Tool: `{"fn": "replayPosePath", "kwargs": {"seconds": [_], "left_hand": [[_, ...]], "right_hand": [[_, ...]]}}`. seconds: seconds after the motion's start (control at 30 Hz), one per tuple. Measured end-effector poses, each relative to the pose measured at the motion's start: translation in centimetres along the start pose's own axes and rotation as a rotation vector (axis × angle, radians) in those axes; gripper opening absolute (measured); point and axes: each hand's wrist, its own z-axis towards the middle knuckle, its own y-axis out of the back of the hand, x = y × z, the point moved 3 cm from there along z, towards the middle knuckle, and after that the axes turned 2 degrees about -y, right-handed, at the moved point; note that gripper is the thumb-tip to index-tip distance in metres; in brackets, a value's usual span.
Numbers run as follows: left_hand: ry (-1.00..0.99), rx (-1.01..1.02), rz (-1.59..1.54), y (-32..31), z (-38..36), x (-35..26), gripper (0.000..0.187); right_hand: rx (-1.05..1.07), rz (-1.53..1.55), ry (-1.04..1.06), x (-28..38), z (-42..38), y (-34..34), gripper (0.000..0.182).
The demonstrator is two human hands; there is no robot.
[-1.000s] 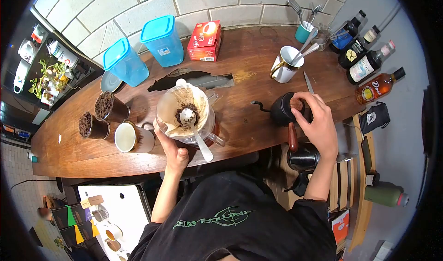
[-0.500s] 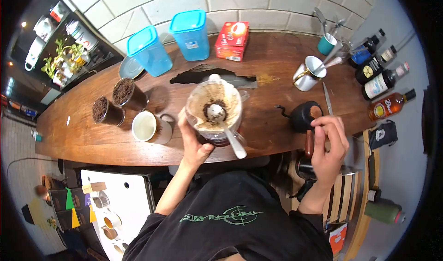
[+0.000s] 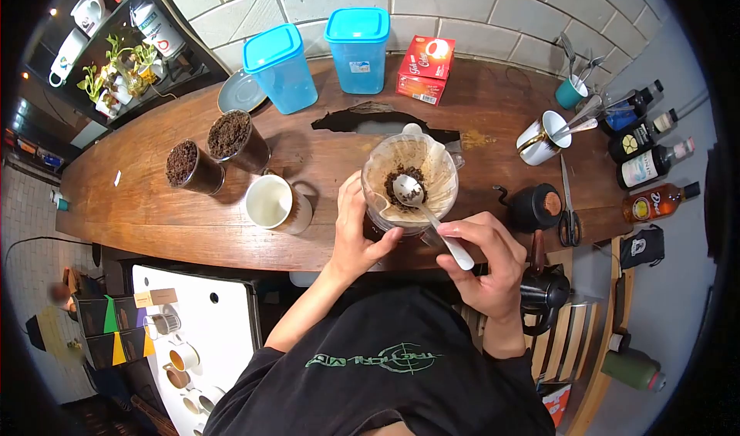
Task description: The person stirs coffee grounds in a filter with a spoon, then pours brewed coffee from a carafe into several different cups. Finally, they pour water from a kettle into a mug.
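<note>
A pour-over coffee dripper point(image 3: 370, 193) with a pleated paper filter point(image 3: 438, 175) stands on the wooden counter, wet grounds around the inside. My left hand point(image 3: 358, 228) curves round its left side and front, thumb in front, fingers at the side. In the filter rests the bowl of a metal spoon point(image 3: 451, 243), its handle leaning out over the rim. My right hand point(image 3: 493, 270) pinches that handle between thumb and forefinger. Left of the dripper is a pale mug point(image 3: 299, 214); to the right sits a black gooseneck kettle point(image 3: 530, 208).
Two glasses of dark grounds point(image 3: 202, 175) stand left. Behind are blue-lidded containers point(image 3: 358, 58), a red box point(image 3: 426, 70) and a dark-edged hole point(image 3: 347, 124). Scissors point(image 3: 569, 224), a mug with utensils point(image 3: 537, 144) and bottles point(image 3: 655, 203) line the right side.
My right hand has moved left from the kettle to the spoon and taken its handle. My left hand remains at the dripper. The whole view has shifted slightly.
</note>
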Motion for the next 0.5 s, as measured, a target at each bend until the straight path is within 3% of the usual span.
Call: {"fn": "replayPosePath", "kwargs": {"seconds": [0.17, 0.3, 0.37, 0.5], "left_hand": [[-0.106, -0.023, 0.046, 0.2, 0.6, -0.6, 0.073], [-0.164, -0.029, 0.068, 0.3, 0.8, -0.7, 0.072], [-0.156, -0.024, 0.069, 0.4, 0.9, -0.8, 0.072], [-0.148, -0.017, 0.059, 0.4, 1.0, -0.9, 0.072]], "right_hand": [[-0.011, -0.051, 0.041, -0.2, 0.9, 0.2, 0.022], [-0.055, -0.021, -0.05, 0.0, 1.5, 0.9, 0.014], [-0.08, -0.09, 0.03, 0.4, 2.3, 1.5, 0.012], [0.071, -0.173, 0.117, 1.3, 3.9, 1.4, 0.009]]}}
